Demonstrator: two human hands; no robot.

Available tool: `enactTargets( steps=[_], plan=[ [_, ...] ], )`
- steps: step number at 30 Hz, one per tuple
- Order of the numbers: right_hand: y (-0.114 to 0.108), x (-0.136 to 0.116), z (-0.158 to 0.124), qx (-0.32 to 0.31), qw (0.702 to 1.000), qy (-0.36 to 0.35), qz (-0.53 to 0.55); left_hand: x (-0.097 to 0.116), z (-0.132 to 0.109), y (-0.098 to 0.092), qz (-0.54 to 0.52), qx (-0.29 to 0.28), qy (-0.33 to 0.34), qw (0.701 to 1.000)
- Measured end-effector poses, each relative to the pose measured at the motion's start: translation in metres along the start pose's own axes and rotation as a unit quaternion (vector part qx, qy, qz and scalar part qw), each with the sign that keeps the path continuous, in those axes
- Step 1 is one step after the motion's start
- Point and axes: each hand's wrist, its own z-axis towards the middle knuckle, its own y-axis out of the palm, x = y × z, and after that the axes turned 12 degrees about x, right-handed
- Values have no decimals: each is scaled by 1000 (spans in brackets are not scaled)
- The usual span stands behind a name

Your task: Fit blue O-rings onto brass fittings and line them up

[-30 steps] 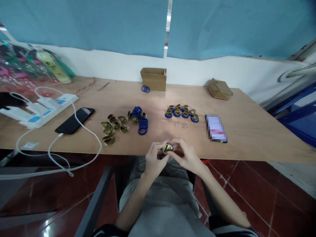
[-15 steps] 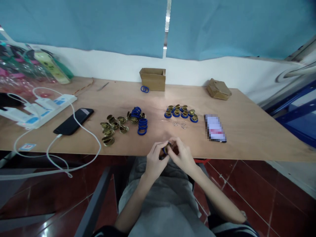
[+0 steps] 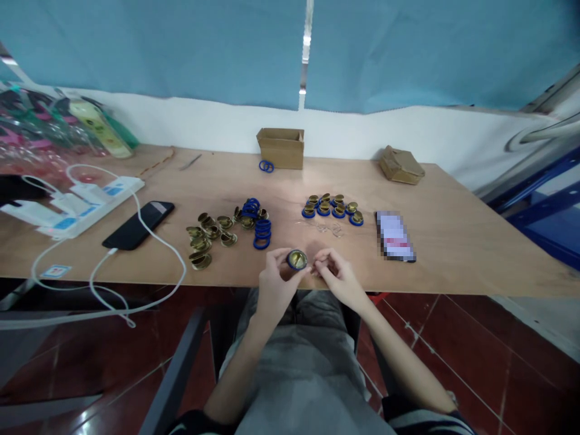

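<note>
Near the table's front edge my left hand (image 3: pixel 277 281) grips a round brass-coloured disc piece (image 3: pixel 297 259) by its rim, with a blue ring around it and its face turned up. Just to the right, apart from it, my right hand (image 3: pixel 338 277) has thumb and fingertips pinched together; whatever they may hold is too small to make out. Beyond the hands lie thin clear curved strips (image 3: pixel 330 229). Several brass pieces seated in blue rings (image 3: pixel 338 210) stand behind those. To the left are loose brass pieces (image 3: pixel 211 232) and a stack of blue rings (image 3: pixel 262 234).
A cardboard box (image 3: pixel 281 149) stands at the back, two blue rings (image 3: pixel 266 166) before it. A second carton (image 3: pixel 402 164) lies back right. One phone (image 3: pixel 395 236) lies right; another phone (image 3: pixel 138 225), a white cable (image 3: pixel 170 244) and a power strip (image 3: pixel 90 207) lie left.
My hands have moved apart. The left has shifted slightly left with the ringed brass piece, now face up, and the right has let go of it.
</note>
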Motion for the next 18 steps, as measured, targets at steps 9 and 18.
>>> enactTargets(
  steps=[9,18],
  plan=[
    [1,-1,-1,5,998,-17,-52,28,89,21,294,-109,147,938],
    [2,-7,-2,9,994,-60,-92,21,197,94,401,-233,123,877]
  ],
)
